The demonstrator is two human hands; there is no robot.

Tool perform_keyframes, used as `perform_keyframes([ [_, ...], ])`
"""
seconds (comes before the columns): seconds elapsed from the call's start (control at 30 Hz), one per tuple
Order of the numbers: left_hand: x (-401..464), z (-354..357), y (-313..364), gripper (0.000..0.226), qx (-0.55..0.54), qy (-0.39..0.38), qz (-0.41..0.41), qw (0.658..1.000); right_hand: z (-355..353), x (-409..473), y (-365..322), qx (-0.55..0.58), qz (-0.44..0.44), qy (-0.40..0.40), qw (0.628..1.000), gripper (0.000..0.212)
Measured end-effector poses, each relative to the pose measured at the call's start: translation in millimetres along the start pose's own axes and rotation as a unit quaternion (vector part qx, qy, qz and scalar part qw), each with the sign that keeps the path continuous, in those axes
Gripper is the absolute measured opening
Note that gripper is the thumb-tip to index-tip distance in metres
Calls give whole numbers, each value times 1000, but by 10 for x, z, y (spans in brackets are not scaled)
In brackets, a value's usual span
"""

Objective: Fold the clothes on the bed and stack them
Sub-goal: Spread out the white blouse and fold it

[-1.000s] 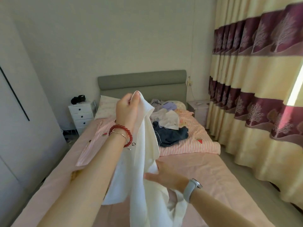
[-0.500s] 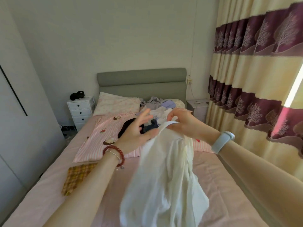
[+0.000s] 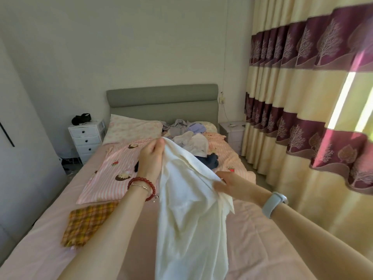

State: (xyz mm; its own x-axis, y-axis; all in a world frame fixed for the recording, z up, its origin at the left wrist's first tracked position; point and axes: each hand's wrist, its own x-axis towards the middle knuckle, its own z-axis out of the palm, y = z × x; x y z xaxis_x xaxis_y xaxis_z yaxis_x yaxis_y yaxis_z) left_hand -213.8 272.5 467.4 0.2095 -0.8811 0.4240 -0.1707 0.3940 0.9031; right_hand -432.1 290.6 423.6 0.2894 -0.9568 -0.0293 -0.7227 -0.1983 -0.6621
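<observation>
A white garment [image 3: 187, 209] hangs in the air over the pink bed [image 3: 262, 239]. My left hand [image 3: 151, 156] pinches its top edge, raised above the striped pink cover. My right hand [image 3: 232, 183] grips the cloth's right edge, lower and nearer to me. The cloth droops between them and falls out of the bottom of the view. A folded yellow plaid piece [image 3: 86, 223] lies flat on the bed at the left. A loose pile of clothes [image 3: 191, 142] in white, lilac and dark blue sits near the headboard.
A pink striped cover [image 3: 113, 174] with cartoon prints and a pillow [image 3: 131, 130] lie at the head of the bed. A white drawer unit [image 3: 86, 138] stands at the left, a small nightstand [image 3: 232, 132] at the right. Curtains [image 3: 312, 118] line the right side.
My left hand, open half a second ago, now pinches the garment's top edge. My right hand has dropped from the top to the right edge, spreading the cloth.
</observation>
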Motion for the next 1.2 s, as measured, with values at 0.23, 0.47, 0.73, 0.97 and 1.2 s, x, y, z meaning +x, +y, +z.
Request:
perform_keyframes([
  [0.23,125,-355,-108,39,69,101,-27,992,-100,84,237,90,19,175,980,18],
  [0.47,67,-533,-396,25,142,-6,-89,986,-427,142,-182,220,-14,204,954,8],
  [0.73,-124,-666,-531,16,125,-157,-58,978,-343,65,-10,322,89,166,928,18],
  [0.97,-247,-527,-631,28,153,-162,1,975,-255,186,-44,248,85,193,945,50],
  [1.2,-140,-702,-639,5,136,9,3,991,-129,-17,114,125,-18,85,988,22],
])
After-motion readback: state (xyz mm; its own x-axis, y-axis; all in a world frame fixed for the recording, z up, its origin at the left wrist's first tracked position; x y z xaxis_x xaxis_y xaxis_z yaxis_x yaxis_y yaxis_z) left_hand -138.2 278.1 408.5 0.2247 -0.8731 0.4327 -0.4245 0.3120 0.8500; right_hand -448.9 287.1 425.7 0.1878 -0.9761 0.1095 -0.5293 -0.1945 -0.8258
